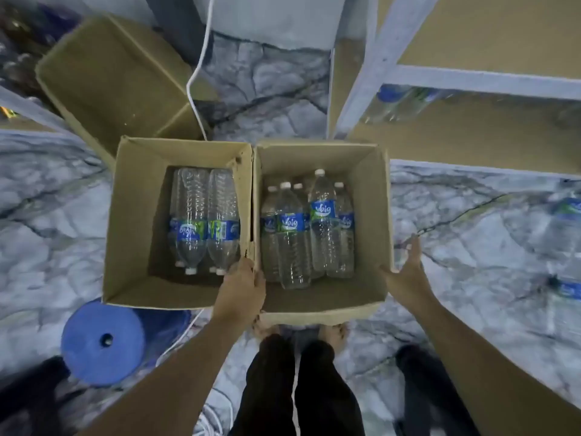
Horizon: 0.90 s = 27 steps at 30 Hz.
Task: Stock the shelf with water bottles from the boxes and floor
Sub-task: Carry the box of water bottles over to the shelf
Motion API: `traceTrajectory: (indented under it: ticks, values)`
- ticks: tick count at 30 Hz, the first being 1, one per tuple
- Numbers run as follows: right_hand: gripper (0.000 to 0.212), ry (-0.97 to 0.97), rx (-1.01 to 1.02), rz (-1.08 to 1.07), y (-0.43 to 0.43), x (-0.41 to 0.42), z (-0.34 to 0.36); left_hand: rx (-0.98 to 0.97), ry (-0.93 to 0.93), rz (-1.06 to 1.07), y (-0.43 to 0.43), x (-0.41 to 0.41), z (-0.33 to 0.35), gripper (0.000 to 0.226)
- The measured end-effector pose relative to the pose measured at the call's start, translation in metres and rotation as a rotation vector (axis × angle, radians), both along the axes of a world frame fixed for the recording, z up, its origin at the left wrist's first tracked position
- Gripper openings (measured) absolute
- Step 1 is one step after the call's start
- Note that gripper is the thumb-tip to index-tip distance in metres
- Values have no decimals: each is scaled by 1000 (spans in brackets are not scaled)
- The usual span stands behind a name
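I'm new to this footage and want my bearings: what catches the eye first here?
Centre frame, the left box and right box sit side by side on the floor, both holding water bottles. The left hand grips the right box's left wall; the right hand, fingers straight, meets its right wall.

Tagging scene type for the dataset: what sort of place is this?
Probably a shop stockroom: open brown cardboard boxes of clear blue-labelled plastic water bottles on a marbled grey floor, beside a pale metal shelf rack with brown boards.
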State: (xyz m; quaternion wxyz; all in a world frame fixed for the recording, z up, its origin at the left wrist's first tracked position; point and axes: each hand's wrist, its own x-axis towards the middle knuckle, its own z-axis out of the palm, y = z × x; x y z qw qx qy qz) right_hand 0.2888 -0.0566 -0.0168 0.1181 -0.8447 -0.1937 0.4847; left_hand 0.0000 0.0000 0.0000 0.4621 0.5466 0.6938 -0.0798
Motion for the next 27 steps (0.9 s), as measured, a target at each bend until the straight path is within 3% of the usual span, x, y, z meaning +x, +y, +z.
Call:
traceTrajectory:
  ticks: [5,10,17,21,27]
  values:
    - [98,-4,-62,-74,5,-7,-28,-42,159,168,-15,10,-33,22]
    - [78,-111,-114,60,5,-14,-36,-181,52,331,-7,37,-28,49]
    - [44,-138,-182,95,18,5,-50,-108,-128,192,33,27,-58,42]
    - [41,-180,-219,158,26,10,-68,-70,-54,352,39,44,-80,65]
    - [48,-332,-210,298,39,33,-83,130,207,439,54,69,-97,48]
